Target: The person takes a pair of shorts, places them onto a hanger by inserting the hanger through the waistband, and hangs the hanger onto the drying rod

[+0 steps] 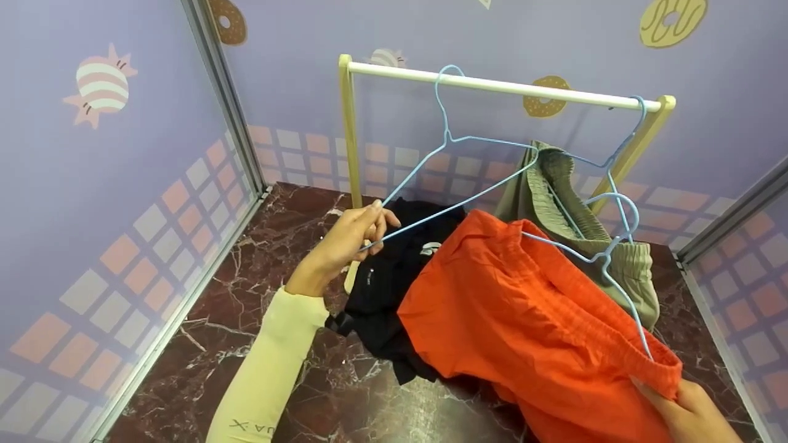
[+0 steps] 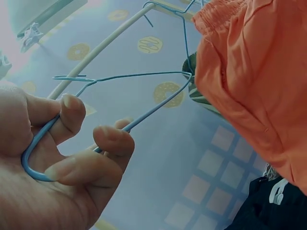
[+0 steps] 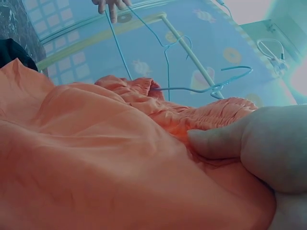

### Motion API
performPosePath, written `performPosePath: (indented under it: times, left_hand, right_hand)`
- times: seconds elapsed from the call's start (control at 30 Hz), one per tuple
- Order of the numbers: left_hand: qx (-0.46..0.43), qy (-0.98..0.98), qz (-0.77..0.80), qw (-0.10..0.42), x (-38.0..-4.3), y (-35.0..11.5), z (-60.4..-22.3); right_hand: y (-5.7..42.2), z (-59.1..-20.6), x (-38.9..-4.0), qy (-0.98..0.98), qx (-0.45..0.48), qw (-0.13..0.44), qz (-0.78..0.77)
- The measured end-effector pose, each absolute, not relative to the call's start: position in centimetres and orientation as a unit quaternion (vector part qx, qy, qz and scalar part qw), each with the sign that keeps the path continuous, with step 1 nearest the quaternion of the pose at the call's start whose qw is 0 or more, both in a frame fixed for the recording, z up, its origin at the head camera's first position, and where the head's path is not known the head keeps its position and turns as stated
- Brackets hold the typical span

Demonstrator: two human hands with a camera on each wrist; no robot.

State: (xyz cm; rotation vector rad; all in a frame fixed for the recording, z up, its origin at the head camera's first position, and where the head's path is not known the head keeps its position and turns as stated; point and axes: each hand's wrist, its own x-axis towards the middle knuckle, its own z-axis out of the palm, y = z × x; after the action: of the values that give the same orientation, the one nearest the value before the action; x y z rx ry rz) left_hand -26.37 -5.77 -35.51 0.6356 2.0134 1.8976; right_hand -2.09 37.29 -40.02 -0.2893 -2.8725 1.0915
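A light-blue wire hanger [image 1: 447,136] hooks over the rack's white rail. My left hand [image 1: 351,240] grips its left corner, and the left wrist view shows fingers curled round the wire. To the right, my right hand [image 1: 695,412] holds the waistband end of orange elastic-waist shorts [image 1: 505,320]; in the right wrist view the thumb [image 3: 216,141] presses on the cloth and the other fingers are hidden. A second blue hanger [image 1: 606,258] sits inside that waistband, its hook free of the rail. Both hems of the shorts are partly out of view.
Olive-green bottoms [image 1: 634,264] hang behind the shorts on another blue hanger [image 1: 640,117] at the rail's right end. Black clothing [image 1: 381,307] lies low beneath the rack [image 1: 505,86]. Patterned walls [image 1: 154,203] enclose the dark red marbled floor [image 1: 246,332].
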Motion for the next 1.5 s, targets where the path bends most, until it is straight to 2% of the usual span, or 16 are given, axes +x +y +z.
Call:
performPosePath:
  times: [0.17,0.37,0.63,0.97,1.2,1.5]
  left_hand:
    - [0.219,0.69,0.674,0.147,-26.4,-6.9,-35.3]
    - [0.215,0.702,0.668,0.118,-26.4,-8.3,-35.4]
    - [0.203,0.718,0.66,0.083,-25.8,-9.3,-36.0]
    - [0.206,0.738,0.643,0.003,-25.4,-8.5,-36.1]
    - [0.217,0.761,0.608,-0.067,-24.7,-8.0,-35.6]
    - [0.224,0.756,0.611,-0.072,-22.7,-8.1,-35.4]
  right_hand:
    - [37.1,-39.9,-2.5,-0.933,-0.089,0.038,0.345]
    - [36.7,-40.0,-2.9,-0.927,-0.088,0.041,0.361]
    - [35.3,-38.9,-3.6,-0.909,-0.1,0.011,0.403]
    - [32.5,-37.4,-5.6,-0.833,-0.113,0.011,0.542]
    - [30.8,-36.4,-7.4,-0.794,-0.087,0.027,0.601]
    - [29.9,-34.7,-9.6,-0.798,-0.064,0.032,0.598]
